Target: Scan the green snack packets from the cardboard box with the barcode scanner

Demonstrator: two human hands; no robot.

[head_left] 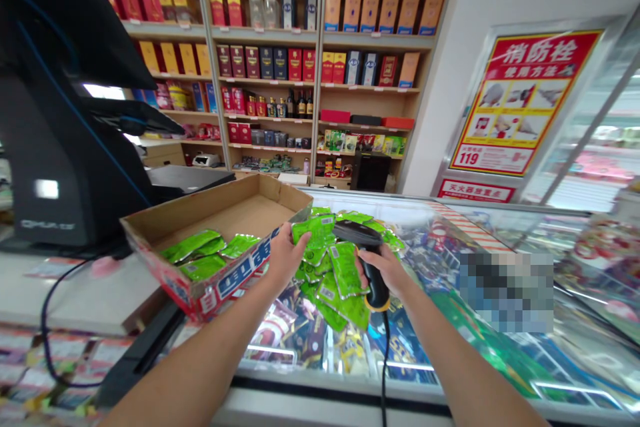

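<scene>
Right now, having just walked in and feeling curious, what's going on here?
At a shop counter, a person's left hand grips the edge of a printed cardboard box that holds green foil packets. The right hand holds a black corded barcode scanner just above more green packets, which lie heaped on a glass-topped display case.

The left hand [286, 257] and right hand [381, 272] are bare, like the slender left forearm [200, 363] and right forearm [463, 360].
</scene>
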